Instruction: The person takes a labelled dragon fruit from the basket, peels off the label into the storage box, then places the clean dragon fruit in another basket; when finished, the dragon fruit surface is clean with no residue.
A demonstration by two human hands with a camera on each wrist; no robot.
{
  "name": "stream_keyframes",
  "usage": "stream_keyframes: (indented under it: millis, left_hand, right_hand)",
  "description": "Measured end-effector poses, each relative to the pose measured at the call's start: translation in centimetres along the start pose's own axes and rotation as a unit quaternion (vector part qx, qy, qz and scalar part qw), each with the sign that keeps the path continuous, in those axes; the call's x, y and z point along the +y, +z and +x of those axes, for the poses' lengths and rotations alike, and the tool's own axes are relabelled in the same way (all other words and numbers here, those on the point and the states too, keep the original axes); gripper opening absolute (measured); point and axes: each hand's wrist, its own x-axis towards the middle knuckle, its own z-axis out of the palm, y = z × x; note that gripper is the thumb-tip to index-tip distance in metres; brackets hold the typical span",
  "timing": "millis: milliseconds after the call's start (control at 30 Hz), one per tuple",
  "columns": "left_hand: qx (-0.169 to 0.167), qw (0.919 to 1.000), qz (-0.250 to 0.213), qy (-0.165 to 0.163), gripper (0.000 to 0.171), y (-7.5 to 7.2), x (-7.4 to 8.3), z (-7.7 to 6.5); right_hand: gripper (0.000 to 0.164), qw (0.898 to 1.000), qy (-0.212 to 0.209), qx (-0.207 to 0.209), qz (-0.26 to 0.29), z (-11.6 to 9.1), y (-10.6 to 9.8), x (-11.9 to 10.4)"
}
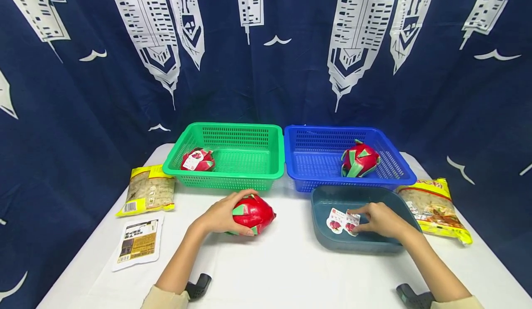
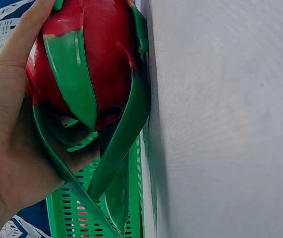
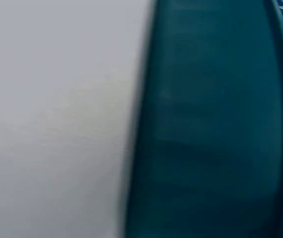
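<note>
My left hand (image 1: 226,216) grips a red dragon fruit (image 1: 256,213) with green scales, on the white table in front of the green basket. The left wrist view has thumb and fingers curled around the same dragon fruit (image 2: 106,59). My right hand (image 1: 384,220) reaches into the dark teal tray (image 1: 353,245) and pinches a small white sticker (image 1: 352,223) printed with a dragon fruit. A second such sticker (image 1: 335,221) lies directly beside it; whether the two are joined I cannot tell. In the right wrist view only the tray (image 3: 215,99) and tabletop appear, blurred, without the hand.
A green basket (image 1: 224,178) holds a dragon fruit (image 1: 203,160) bearing a white sticker. In the blue basket (image 1: 332,183) sits another dragon fruit (image 1: 359,160). Yellow bags (image 1: 151,190) (image 1: 436,207) flank the baskets and tray, and a white pouch (image 1: 139,242) lies at left.
</note>
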Motion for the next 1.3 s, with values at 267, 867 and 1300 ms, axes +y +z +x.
stream_keyframes:
  millis: [267, 867, 1300]
  left_hand:
    - [-0.026, 0.9995, -0.017, 0.010, 0.091, -0.4, 0.3, 0.3]
    - [-0.177, 0.9748, -0.135, -0.011, 0.094, -3.2, -0.5, 0.2]
    - [-0.160, 0.9809, -0.073, 0.082, 0.093, -4.8, 4.2, 2.0]
  right_hand:
    - [0.063, 0.999, 0.018, -0.030, 0.001, -0.1, 0.6, 0.6]
    - [0.046, 0.984, 0.013, 0.161, 0.075, -0.8, -5.4, 0.2]
    - [0.101, 0.981, 0.140, 0.130, 0.020, 1.1, -9.8, 7.1]
